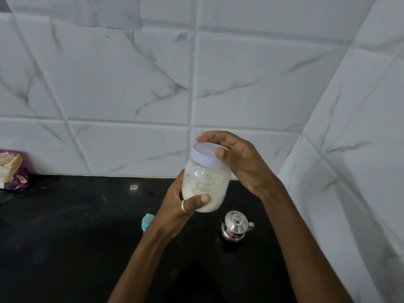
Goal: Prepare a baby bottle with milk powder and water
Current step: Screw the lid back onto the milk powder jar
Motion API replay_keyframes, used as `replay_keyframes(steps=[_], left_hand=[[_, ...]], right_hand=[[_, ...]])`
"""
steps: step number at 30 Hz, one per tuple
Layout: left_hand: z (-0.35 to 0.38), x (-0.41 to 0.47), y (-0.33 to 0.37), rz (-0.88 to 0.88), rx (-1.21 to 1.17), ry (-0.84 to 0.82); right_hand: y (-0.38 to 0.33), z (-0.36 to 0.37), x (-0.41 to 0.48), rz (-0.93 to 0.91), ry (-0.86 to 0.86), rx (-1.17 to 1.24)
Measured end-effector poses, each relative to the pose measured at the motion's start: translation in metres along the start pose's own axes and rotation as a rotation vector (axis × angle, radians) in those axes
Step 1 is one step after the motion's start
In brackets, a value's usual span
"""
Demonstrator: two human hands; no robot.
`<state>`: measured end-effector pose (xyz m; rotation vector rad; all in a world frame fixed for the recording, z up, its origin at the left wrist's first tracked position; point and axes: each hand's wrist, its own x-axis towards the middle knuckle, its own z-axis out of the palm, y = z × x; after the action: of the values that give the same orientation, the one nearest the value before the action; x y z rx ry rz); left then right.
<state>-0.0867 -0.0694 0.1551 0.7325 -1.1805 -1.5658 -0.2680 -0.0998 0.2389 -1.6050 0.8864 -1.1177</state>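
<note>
Black counter (65, 226) | left hand (177, 206) grip wraps powder jar (205, 184) | right hand (238, 158) fingers on lid (204, 155)

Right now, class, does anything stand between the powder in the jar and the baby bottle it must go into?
Yes. The white lid is on the jar, under the right hand. The left hand holding the jar also partly hides the blue-capped baby bottle on the counter.

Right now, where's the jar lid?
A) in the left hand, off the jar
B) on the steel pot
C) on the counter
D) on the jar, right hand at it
D: the white lid sits on the jar, right hand fingers around it, left hand holding the jar's body.
</note>
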Motion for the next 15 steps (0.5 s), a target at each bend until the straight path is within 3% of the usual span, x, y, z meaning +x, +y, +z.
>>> replay_keyframes(steps=[7,15], left_hand=[[0.002,0.005,-0.004,-0.021,-0.075,-0.013],[0.011,0.002,-0.012,0.136,0.18,0.248]], right_hand=[[0.01,0.003,0.0,0.025,-0.058,0.093],[0.022,0.027,-0.001,0.101,0.251,-0.02]])
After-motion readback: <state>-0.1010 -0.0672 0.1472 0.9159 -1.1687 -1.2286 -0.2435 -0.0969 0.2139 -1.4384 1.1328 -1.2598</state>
